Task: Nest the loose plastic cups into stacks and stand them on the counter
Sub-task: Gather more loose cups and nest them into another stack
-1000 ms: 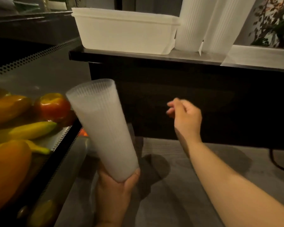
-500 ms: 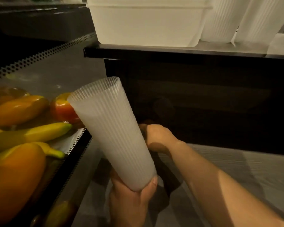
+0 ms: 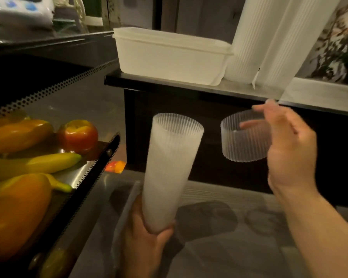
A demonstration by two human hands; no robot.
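Gripping nested stack (image 3: 169, 171) base, left hand (image 3: 145, 243), right fingers (image 3: 269, 111) pinching cup (image 3: 245, 137)

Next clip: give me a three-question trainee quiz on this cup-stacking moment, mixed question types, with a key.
1. True or false: the left hand grips the tall cup stack near its bottom end.
2. What does the right hand hold? A) a banana B) a single clear ribbed cup C) the white tub
3. Fill in: two finished cup stacks stand on the counter beside a white ____.

Key: 1 true. 2 B. 3 tub.
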